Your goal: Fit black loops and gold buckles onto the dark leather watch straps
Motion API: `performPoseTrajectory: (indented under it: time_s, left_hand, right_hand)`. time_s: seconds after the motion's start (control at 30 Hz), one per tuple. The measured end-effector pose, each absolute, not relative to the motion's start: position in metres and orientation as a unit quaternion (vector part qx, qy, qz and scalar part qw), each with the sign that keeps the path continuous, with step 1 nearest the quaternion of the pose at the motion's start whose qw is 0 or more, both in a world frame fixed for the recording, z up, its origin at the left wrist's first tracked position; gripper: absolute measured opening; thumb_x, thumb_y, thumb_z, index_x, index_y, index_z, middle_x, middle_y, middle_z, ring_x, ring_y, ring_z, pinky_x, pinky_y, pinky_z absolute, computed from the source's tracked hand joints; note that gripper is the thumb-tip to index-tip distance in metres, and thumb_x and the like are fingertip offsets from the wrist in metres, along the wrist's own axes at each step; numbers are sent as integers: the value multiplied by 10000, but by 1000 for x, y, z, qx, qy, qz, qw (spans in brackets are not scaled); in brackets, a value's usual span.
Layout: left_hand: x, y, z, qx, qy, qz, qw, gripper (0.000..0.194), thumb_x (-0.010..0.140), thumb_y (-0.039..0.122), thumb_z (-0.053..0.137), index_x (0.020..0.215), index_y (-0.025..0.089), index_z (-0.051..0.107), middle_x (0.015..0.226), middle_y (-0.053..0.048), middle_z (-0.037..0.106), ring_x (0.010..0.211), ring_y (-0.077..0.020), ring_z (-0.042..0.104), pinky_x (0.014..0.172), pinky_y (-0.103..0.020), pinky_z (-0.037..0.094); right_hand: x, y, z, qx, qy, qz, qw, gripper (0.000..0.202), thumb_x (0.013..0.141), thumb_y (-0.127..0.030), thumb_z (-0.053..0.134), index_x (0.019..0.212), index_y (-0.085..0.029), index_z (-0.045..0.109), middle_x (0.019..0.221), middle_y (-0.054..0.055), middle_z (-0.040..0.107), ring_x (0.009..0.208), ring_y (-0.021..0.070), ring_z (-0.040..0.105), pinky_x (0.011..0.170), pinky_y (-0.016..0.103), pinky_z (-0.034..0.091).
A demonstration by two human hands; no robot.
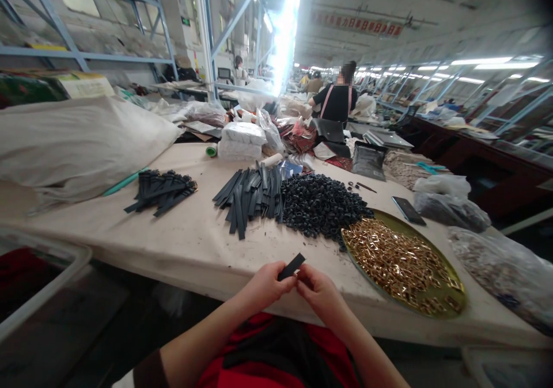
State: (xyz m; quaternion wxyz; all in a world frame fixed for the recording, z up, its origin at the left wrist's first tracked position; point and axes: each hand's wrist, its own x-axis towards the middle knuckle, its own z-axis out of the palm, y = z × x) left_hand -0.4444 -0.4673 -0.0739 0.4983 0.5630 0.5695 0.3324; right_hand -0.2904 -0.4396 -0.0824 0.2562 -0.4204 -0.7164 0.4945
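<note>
My left hand (270, 284) pinches a short black strip (292, 266) between thumb and fingers, just past the table's front edge. Close against it, my right hand (314, 290) has its fingers closed near the strip's side; whatever they hold is too small to make out. Beyond my hands lie loose black strips (253, 195) and, touching them, a heap of small black loops (322, 204). A round gold tray (458, 291) full of gold metal buckles (397, 261) is at the right. Another bundle of black strips (161, 191), with gold bits at one end, rests at the left.
On the table (173, 244) stand a white wrapped stack (242, 140), a green tape roll (211, 151), a phone (408, 210) and plastic bags (501, 273). A large white cloth bundle (86, 140) covers the left side. A person (337, 101) is farther back.
</note>
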Motion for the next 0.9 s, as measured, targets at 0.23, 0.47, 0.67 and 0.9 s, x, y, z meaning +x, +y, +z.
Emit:
performPoseTrajectory:
  time_s: [0.23, 0.47, 0.67, 0.9]
  left_hand:
    - [-426, -472, -62, 470, 542, 383, 582, 232, 692, 343, 545, 801, 138, 535, 558, 50, 472, 450, -68, 397, 406, -180, 311]
    - [-400, -471, -63, 488, 549, 360, 575, 248, 703, 360, 538, 794, 130, 531, 555, 48, 460, 429, -59, 380, 386, -177, 300]
    - [-395, -459, -63, 488, 561, 313, 592, 269, 704, 390, 537, 797, 139, 513, 506, 65, 418, 426, -69, 368, 388, -182, 294]
    - [-425, -443, -69, 520, 566, 311, 558, 289, 831, 432, 304, 792, 177, 435, 575, 54, 436, 434, -81, 376, 429, -203, 302]
  right_hand:
    - [-277, -452, -76, -353, -540, 710, 283, 511, 659, -147, 524, 1160, -197, 435, 794, -6, 551, 611, 81, 466, 543, 205, 366]
    - [-256, -463, -91, -344, -432, 753, 358, 507, 669, -335, 654, 1114, -181, 466, 707, -7, 555, 552, 77, 448, 501, 215, 341]
    - [-253, -454, -106, -392, -469, 675, 414, 403, 654, -387, 670, 974, -163, 573, 597, -26, 545, 567, 92, 471, 547, 238, 378]
    - [-278, -422, -95, -451, -218, 737, 453, 328, 578, -292, 744, 852, -184, 601, 721, -33, 595, 555, 48, 522, 568, 190, 464]
